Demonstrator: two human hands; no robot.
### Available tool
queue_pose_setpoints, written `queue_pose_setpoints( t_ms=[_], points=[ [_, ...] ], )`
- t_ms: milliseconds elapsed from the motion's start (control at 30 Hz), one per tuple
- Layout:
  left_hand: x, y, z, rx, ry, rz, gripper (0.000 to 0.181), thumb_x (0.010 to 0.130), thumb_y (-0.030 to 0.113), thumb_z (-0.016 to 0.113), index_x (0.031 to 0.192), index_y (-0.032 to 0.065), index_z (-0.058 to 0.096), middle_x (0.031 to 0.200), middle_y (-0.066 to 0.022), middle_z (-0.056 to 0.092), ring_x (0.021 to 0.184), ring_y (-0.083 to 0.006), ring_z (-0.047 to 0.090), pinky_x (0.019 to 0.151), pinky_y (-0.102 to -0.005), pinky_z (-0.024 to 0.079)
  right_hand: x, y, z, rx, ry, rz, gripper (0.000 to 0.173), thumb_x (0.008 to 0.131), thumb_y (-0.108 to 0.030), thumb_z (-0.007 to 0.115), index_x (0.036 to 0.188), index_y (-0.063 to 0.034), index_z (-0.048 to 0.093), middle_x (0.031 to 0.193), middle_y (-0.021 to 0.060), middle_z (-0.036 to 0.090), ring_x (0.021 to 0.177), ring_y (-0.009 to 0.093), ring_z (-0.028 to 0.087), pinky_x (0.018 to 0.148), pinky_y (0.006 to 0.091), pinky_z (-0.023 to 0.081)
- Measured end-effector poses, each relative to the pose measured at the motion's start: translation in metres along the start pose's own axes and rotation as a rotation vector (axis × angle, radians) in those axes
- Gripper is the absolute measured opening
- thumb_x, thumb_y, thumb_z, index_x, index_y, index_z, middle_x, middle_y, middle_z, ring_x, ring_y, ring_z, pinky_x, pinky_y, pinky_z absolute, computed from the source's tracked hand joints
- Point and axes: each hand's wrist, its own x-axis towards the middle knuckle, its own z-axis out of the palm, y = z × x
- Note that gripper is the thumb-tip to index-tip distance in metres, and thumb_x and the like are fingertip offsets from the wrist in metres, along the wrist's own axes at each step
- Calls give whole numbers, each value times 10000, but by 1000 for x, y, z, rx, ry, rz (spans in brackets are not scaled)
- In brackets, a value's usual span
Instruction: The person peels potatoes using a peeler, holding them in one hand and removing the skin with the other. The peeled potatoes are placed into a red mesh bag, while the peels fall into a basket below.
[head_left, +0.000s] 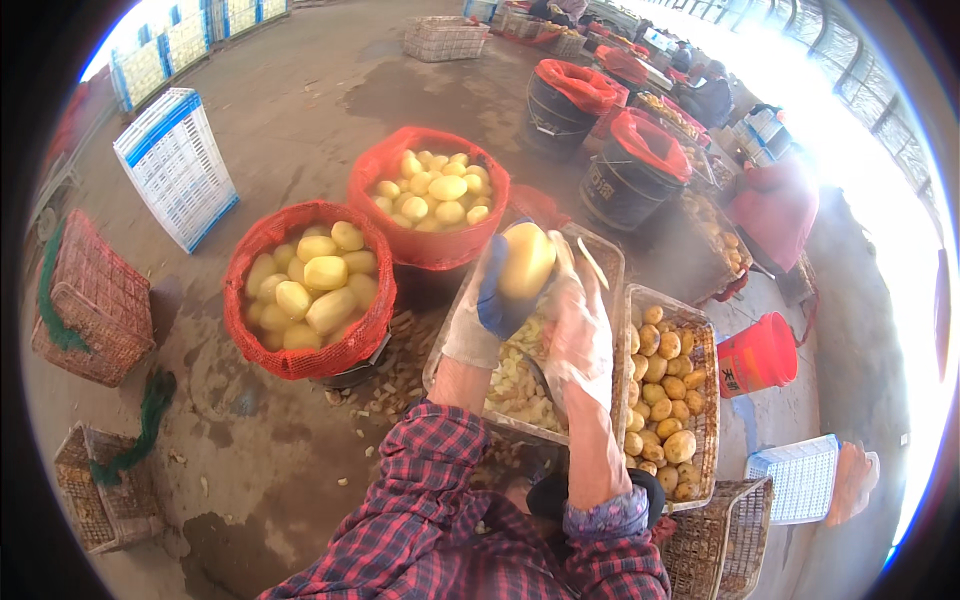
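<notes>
My left hand, in a pale glove with blue on the palm side, holds a peeled yellow potato. Close beside it, my gloved right hand has its fingers curled round a tool, perhaps a peeler, with a dark curved part showing below; the grip is partly hidden. A thin strip of peel stands off by its fingertips. Both hands are above a plastic crate holding potato peelings. Unpeeled potatoes fill a crate at the right. Peeled potatoes lie in liquid in two red-mesh-lined buckets.
Dark buckets with red mesh stand ahead on the right. A red bucket lies tilted beyond the potato crate. White-and-blue crates and worn crates stand at the left. A person in red sits at the upper right.
</notes>
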Motion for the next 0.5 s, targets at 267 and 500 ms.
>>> queue_pose_setpoints(
  t_ms=[267,500],
  points=[
    [-15,15,8,94,102,115,524,1001,389,663,1414,81,566,1242,-117,678,1128,-288,672,999,-487,577,-44,96,59,-351,94,-362,518,1032,-170,578,1505,4,456,1177,244,687,865,332,689,733,386,547],
    [1,23,-16,-199,18,-45,542,1013,487,622,1353,66,601,1243,-142,689,1124,-307,681,976,-484,579,-32,49,33,279,-4,-252,613,1062,-171,582,1620,-123,334,1040,-25,617,719,60,503,609,218,448]
  ],
)
